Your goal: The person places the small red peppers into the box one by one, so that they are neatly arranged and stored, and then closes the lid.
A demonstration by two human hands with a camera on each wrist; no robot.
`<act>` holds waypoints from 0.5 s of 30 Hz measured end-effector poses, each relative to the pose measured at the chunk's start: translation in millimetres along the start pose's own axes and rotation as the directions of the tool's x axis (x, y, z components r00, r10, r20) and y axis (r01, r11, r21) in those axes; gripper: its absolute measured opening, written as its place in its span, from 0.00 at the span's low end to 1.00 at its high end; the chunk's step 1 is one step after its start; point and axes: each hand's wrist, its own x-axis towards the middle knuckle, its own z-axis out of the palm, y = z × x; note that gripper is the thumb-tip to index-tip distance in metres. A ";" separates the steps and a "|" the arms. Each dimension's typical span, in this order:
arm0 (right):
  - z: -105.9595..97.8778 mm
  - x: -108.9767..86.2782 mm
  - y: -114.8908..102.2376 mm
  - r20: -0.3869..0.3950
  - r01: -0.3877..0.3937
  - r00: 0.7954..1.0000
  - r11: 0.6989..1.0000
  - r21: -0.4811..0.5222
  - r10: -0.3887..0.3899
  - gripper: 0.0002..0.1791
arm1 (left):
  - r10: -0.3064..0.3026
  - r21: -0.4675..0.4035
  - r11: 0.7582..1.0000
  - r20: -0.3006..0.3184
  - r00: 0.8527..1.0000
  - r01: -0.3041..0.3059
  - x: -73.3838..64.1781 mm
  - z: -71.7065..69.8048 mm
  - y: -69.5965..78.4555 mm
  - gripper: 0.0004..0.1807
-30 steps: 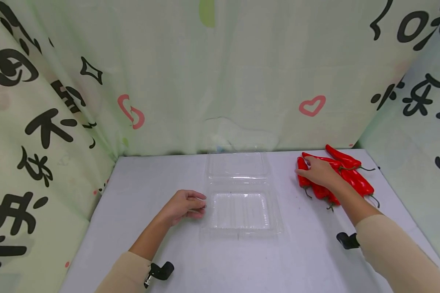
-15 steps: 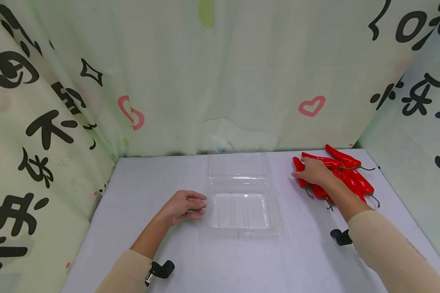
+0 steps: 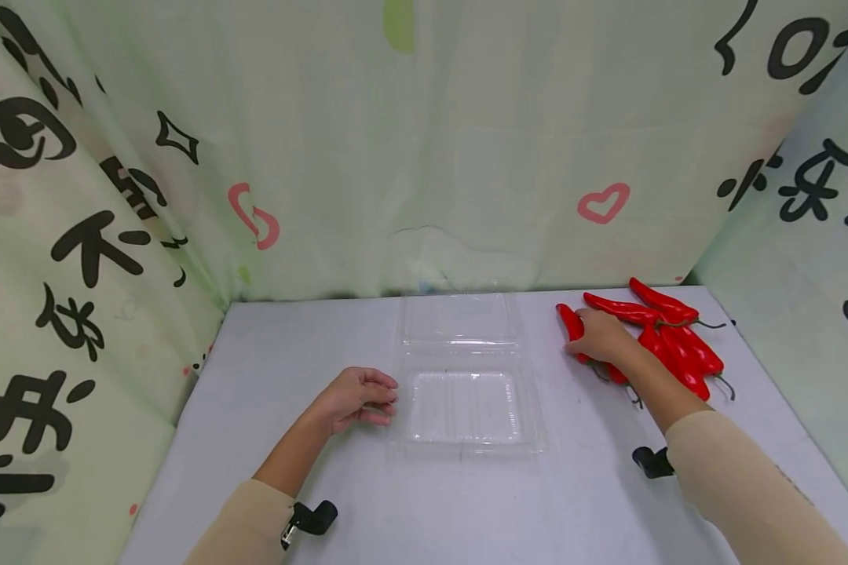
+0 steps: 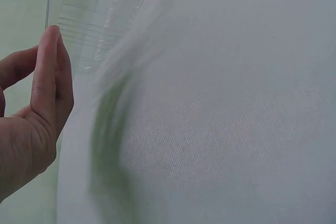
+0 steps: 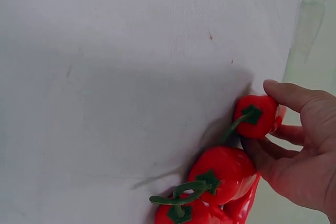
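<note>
An open clear plastic clamshell container (image 3: 459,355) lies on the white table, its lid folded back toward the curtain. Beside its left edge rests my left hand (image 3: 356,399), fingers fairly straight; in the left wrist view a fingertip (image 4: 52,31) meets or nearly meets the rim. My right hand (image 3: 603,337) holds the leftmost long red pepper (image 3: 568,320) between thumb and fingers. The right wrist view shows that pepper's green stem (image 5: 251,115) and the thumb (image 5: 283,92) along its side. More red peppers (image 3: 678,353) lie under and behind this hand, partly hidden by it.
The white table (image 3: 290,329) ends at a pale printed curtain (image 3: 325,157) at the back and sides. One red pepper (image 3: 660,300) lies at the back of the pile. Dark wrist mounts (image 3: 314,519) stick out from both sleeves.
My right hand has shifted slightly left and toward me, and the leftmost pepper has moved left, away from the pile. The left hand and container have stayed put.
</note>
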 end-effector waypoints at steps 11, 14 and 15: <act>4.3 -1.9 0.0 -0.006 0.005 1.000 1.000 -0.002 -0.005 0.56 | -0.010 -0.009 1.000 -0.001 1.000 0.010 1.2 1.8 0.3 0.12; 6.9 -1.7 -0.5 -0.019 0.002 1.000 0.999 -0.033 -0.002 0.55 | -0.011 -0.010 1.000 -0.003 1.000 0.011 1.3 2.9 1.0 0.09; 7.9 -1.6 -0.6 -0.025 -0.001 1.000 0.999 -0.039 0.000 0.55 | -0.012 -0.010 1.000 -0.004 1.000 0.012 1.4 3.2 1.1 0.08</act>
